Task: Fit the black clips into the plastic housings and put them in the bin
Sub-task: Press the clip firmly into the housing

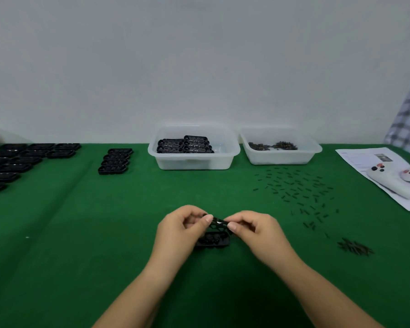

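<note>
Both hands, left hand (182,227) and right hand (251,229), pinch one housing (219,223) above another (212,241); uneven pressure could skew or drop it.

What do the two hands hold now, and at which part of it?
Both hands hold one black plastic housing above the green table: the left hand pinches its left end, the right hand its right end.
</note>
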